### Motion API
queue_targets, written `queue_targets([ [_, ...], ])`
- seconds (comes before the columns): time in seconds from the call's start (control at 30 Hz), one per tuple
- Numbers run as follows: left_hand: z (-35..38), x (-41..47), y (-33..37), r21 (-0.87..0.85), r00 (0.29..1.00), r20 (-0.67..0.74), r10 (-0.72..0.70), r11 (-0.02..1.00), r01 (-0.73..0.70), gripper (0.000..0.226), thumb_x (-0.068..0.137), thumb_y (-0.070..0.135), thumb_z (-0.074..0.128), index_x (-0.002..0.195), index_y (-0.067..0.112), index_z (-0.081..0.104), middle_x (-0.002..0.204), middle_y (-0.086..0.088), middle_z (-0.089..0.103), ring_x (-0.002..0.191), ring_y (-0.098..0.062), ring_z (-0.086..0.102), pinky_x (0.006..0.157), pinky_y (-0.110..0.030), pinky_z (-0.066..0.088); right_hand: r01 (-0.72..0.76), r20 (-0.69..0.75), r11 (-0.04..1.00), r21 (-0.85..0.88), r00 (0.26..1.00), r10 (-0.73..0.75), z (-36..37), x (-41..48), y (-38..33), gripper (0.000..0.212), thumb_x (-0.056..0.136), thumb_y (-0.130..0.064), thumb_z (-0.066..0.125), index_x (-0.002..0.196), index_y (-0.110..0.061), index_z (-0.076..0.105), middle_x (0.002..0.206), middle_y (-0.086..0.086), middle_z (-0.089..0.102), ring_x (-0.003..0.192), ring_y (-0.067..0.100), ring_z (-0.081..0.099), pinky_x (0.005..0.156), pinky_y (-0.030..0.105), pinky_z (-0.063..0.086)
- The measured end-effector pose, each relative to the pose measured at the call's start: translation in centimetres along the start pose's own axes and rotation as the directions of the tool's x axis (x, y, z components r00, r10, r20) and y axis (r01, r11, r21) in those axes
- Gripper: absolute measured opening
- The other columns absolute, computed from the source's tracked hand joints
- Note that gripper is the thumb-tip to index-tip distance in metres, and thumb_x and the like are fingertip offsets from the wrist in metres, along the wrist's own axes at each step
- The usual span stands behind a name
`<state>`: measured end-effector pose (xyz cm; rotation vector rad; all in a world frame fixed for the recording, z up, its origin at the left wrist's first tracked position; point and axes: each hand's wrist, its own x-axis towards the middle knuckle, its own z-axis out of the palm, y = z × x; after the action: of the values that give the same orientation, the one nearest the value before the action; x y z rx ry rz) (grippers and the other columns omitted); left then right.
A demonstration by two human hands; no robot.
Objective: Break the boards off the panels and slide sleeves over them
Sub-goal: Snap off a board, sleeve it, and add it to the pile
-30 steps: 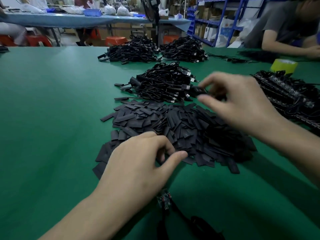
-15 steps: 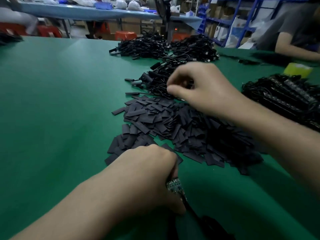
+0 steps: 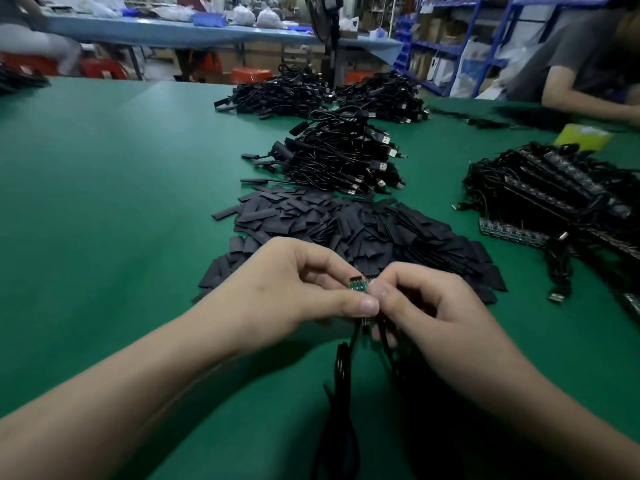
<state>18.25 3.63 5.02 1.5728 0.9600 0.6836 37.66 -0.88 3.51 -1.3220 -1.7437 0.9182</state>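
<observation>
Looks like a small electronics assembly workshop — green worktable [image 3: 104,209] heaped with black cables [image 3: 332,157], blue stock shelving [image 3: 450,46] behind.

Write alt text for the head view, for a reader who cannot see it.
A left hand and right hand pinch a small green board, black cables hanging below it, over a green table. Beyond lie a pile of black sleeves and bundled cables.

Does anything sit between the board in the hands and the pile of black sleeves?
Nothing visible. The left hand and right hand pinch the board just in front of the sleeves; its cable hangs down on the near side.
</observation>
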Motion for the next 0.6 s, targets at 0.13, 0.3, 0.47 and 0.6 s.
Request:
queue_targets([
  [0.13,0.7,-0.3,-0.5,-0.160,0.999,0.016,-0.036,0.986,0.038,0.023,0.059,0.028,0.085,0.078,0.016,0.080,0.072,-0.007,0.075,0.060,-0.009,0.067,0.060,-0.017,0.054,0.034,-0.018,0.998,0.046,0.999,-0.033,0.4,-0.3,0.7,0.029,0.100,-0.035,0.057,0.074,-0.024,0.065,0.058,-0.006,0.060,0.055,0.000,0.053,0.056,0.012,0.040],
  [0.3,0.9,-0.7,-0.7,-0.246,0.997,0.010,-0.082,0.966,0.082,0.021,0.060,0.022,0.085,0.078,0.012,0.079,0.073,-0.012,0.074,0.058,-0.011,0.067,0.057,-0.017,0.054,-0.001,0.060,0.965,0.264,0.998,-0.016,0.7,-0.1,0.8,0.029,0.096,-0.034,0.056,0.073,-0.021,0.067,0.062,-0.003,0.062,0.058,0.005,0.053,0.060,0.015,0.044],
  [0.47,0.8,-0.8,-1.1,-0.295,0.995,0.032,-0.097,0.950,0.102,0.024,0.062,0.020,0.085,0.081,0.008,0.079,0.077,-0.015,0.074,0.060,-0.012,0.067,0.058,-0.017,0.054,-0.027,0.128,0.928,0.372,0.992,-0.022,0.9,0.1,1.0,0.030,0.098,-0.035,0.057,0.071,-0.025,0.067,0.063,-0.003,0.063,0.058,0.007,0.052,0.060,0.014,0.044],
  [0.6,0.8,-0.9,-1.3,-0.326,0.993,0.056,-0.099,0.939,0.112,0.023,0.065,0.018,0.084,0.083,0.007,0.078,0.081,-0.018,0.075,0.062,-0.015,0.068,0.059,-0.018,0.054,-0.057,0.154,0.912,0.406,0.988,-0.007,0.9,0.2,1.1,0.028,0.094,-0.034,0.057,0.071,-0.025,0.068,0.063,-0.001,0.063,0.059,0.010,0.052,0.061,0.014,0.044],
])
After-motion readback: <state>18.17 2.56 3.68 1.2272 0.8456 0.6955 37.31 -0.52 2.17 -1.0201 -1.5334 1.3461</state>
